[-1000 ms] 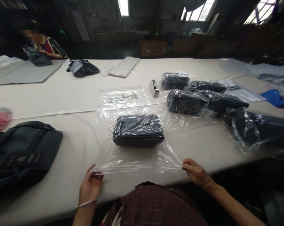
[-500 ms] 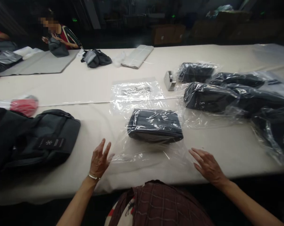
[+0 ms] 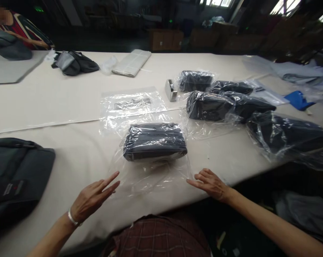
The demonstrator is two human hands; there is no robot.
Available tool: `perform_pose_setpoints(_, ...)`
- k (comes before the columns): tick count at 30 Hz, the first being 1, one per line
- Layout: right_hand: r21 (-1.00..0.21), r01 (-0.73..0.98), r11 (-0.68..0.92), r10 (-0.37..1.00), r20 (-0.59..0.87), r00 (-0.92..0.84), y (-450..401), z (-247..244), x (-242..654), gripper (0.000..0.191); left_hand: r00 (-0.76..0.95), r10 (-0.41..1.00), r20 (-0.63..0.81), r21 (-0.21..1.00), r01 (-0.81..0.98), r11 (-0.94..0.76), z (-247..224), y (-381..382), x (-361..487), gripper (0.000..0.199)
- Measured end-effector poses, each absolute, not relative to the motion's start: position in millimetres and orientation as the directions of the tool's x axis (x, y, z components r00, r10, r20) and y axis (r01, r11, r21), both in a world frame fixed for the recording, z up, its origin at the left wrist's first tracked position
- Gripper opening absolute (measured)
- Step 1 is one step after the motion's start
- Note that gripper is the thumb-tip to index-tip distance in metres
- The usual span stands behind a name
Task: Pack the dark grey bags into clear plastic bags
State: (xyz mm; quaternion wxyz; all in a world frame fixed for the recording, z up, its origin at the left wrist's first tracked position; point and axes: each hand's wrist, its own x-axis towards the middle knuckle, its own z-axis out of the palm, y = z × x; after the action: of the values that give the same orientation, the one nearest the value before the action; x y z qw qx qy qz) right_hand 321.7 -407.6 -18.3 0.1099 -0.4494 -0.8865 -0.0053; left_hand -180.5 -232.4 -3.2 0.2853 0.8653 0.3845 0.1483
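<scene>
L hand (image 3: 89, 197) outstretched, empty, R hand (image 3: 211, 184) half-curled, hold unclear, at near side of clear bag (image 3: 148, 177) w/ dk pouch (image 3: 154, 142)

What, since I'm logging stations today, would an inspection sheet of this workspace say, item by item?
Surface: pale table, a seam line running across it.
Job's things: dark pouch inside a clear plastic bag, in front of the person.
Clutter: tape dispenser, bagged dark items at right, dark backpack at left.
Hands: left hand open near the bag's edge; right hand by its near right corner, grip unclear.
Cables: nothing seen.
Surroundings: co-worker at far left, cardboard boxes beyond the table; background dim.
</scene>
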Motion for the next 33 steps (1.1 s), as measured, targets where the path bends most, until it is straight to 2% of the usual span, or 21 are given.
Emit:
perform_pose_setpoints(4, -0.134, 0.841, 0.524, 0.844, 0.214, -0.492, -399, -20, 329, 0.029, 0.606, 0.795, 0.042, 0.689, 0.559, -0.462, -4, -227, -188, 0.028)
perform_pose_setpoints(8, -0.374, 0.883, 0.284, 0.924, 0.352, -0.148, -406, -15, 340, 0.022, 0.462, 0.884, 0.074, 0.765, 0.542, -0.348, -7, -224, -192, 0.036)
perform_pose_setpoints(10, -0.491, 0.852, 0.181, 0.930, 0.367, 0.014, -413, -13, 340, 0.018, 0.382, 0.920, 0.082, 0.798, 0.528, -0.290, -9, -225, -191, 0.039)
perform_pose_setpoints(11, -0.512, 0.846, 0.152, 0.935, 0.353, 0.045, -417, -13, 339, 0.022, 0.344, 0.935, 0.081, 0.816, 0.517, -0.261, -9, -226, -189, 0.041)
perform_pose_setpoints(13, -0.462, 0.871, 0.165, 0.954, 0.299, -0.022, -425, -16, 334, 0.041, 0.281, 0.958, 0.062, 0.844, 0.497, -0.200, -10, -228, -187, 0.042)
perform_pose_setpoints(15, -0.341, 0.902, 0.263, 0.948, 0.263, -0.177, -431, -22, 328, 0.053, 0.241, 0.970, 0.028, 0.865, 0.481, -0.144, -9, -229, -184, 0.044)
perform_pose_setpoints(18, -0.251, 0.899, 0.358, 0.915, 0.284, -0.286, -435, -30, 317, 0.045, 0.210, 0.978, -0.008, 0.875, 0.474, -0.095, -8, -229, -182, 0.047)
perform_pose_setpoints(21, -0.324, 0.899, 0.296, 0.925, 0.331, -0.185, -434, -34, 306, 0.031, 0.213, 0.977, 0.005, 0.866, 0.487, -0.110, -5, -228, -182, 0.047)
perform_pose_setpoints(23, -0.404, 0.898, 0.173, 0.933, 0.360, -0.017, -431, -34, 298, 0.037, 0.225, 0.974, 0.011, 0.853, 0.506, -0.126, -5, -227, -182, 0.047)
perform_pose_setpoints(25, -0.450, 0.892, 0.048, 0.927, 0.352, 0.128, -429, -37, 291, 0.050, 0.217, 0.976, -0.003, 0.849, 0.516, -0.112, -5, -227, -183, 0.049)
perform_pose_setpoints(28, -0.413, 0.911, -0.023, 0.927, 0.333, 0.175, -427, -46, 287, 0.050, 0.196, 0.981, 0.003, 0.847, 0.521, -0.107, -8, -227, -186, 0.049)
perform_pose_setpoints(31, -0.362, 0.931, -0.052, 0.893, 0.400, 0.205, -428, -49, 299, 0.044, 0.201, 0.979, 0.033, 0.829, 0.541, -0.139, -10, -227, -188, 0.048)
perform_pose_setpoints(33, -0.374, 0.927, -0.028, 0.887, 0.419, 0.196, -431, -42, 314, 0.039, 0.207, 0.977, 0.043, 0.816, 0.557, -0.154, -11, -228, -190, 0.050)
